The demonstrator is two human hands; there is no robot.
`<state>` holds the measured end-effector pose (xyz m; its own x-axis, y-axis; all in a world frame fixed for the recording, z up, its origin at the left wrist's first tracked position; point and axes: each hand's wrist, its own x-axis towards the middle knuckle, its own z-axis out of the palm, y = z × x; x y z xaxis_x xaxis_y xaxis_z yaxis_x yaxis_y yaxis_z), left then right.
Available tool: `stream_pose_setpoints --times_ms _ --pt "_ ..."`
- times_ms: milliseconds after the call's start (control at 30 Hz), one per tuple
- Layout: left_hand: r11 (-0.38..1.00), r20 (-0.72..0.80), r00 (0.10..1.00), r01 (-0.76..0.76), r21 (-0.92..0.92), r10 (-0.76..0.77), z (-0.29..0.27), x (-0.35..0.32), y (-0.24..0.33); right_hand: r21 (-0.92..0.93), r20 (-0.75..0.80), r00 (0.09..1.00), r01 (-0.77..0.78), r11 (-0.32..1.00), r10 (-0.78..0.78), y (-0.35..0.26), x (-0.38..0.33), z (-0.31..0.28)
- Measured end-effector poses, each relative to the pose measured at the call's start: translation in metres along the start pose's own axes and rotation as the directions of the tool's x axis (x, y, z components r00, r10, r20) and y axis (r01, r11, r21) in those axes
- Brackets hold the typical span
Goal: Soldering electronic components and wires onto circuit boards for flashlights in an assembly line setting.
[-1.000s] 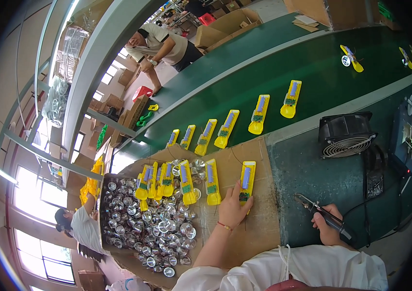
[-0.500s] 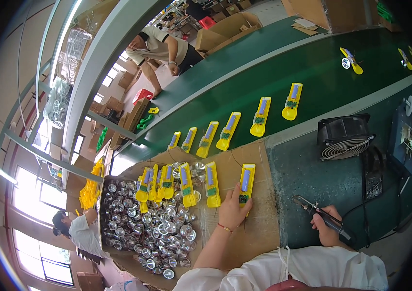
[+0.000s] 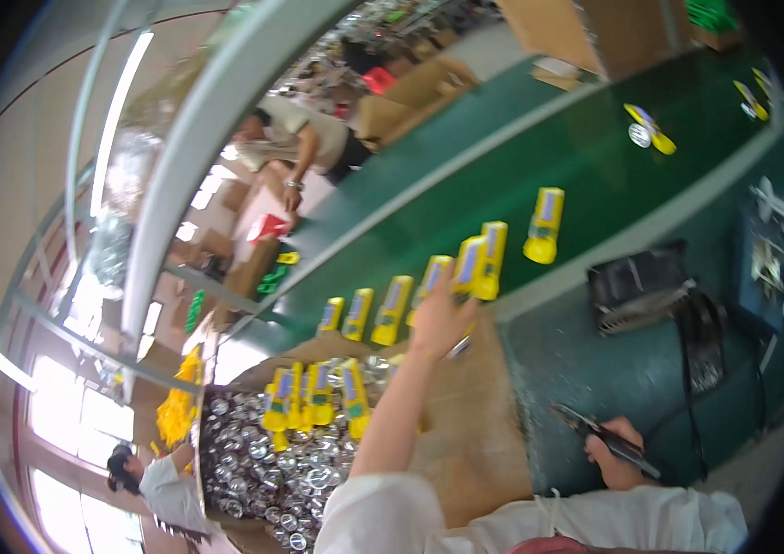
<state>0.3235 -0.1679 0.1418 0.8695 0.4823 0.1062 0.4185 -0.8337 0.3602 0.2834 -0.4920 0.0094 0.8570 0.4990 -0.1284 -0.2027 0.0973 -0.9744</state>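
My left hand (image 3: 436, 321) reaches up to the near edge of the green belt, its fingers closed on a yellow torch housing (image 3: 470, 258) with a pale blue battery. A small silver reflector (image 3: 459, 346) shows just below that hand. Another yellow housing (image 3: 494, 254) lies right beside the held one. In my right hand (image 3: 615, 452) is a dark-handled soldering iron (image 3: 632, 451), held low over the green bench, its tip pointing up and left. More yellow housings (image 3: 355, 397) with batteries and green boards lie on the heap of silver reflectors (image 3: 263, 462) at the left.
The belt (image 3: 586, 175) runs along the far side, carrying several spaced housings. A black fan (image 3: 637, 286) and a blue-grey device (image 3: 766, 263) stand on the right of the bench. Cardboard (image 3: 475, 415) covers the near middle. Across the belt, a person (image 3: 304, 138) leans in.
My left hand has moved up and away from the cardboard to the belt with the torch housing. My right hand keeps the soldering iron in nearly the same place. The view has shifted and blurred.
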Motion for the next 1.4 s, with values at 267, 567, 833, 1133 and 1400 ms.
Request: stream_pose_setpoints --times_ms 267,567,833,1133,1400 --pt "0.982 0.028 0.998 -0.059 0.177 0.055 0.041 0.158 0.047 -0.012 -0.043 0.999 0.022 1.0 -0.022 0.0 -0.004 0.001" --pt "0.982 -0.087 0.992 -0.076 0.173 0.092 0.118 0.187 0.058 -0.091 -0.022 0.997 0.067 0.994 -0.07 0.02 -0.001 -0.008" --pt "0.914 -0.09 0.971 -0.173 0.368 0.22 0.12 0.139 0.084 -0.127 -0.108 0.987 0.104 0.986 -0.118 0.024 -0.003 -0.008" --pt "0.956 -0.075 0.992 -0.077 0.284 0.102 0.133 0.145 0.077 -0.1 -0.056 0.997 0.038 0.994 -0.044 0.01 -0.001 -0.002" --pt "0.928 -0.12 0.972 -0.151 0.342 0.202 0.131 0.128 0.089 -0.109 -0.062 0.996 0.056 0.992 -0.063 0.01 -0.002 -0.004"
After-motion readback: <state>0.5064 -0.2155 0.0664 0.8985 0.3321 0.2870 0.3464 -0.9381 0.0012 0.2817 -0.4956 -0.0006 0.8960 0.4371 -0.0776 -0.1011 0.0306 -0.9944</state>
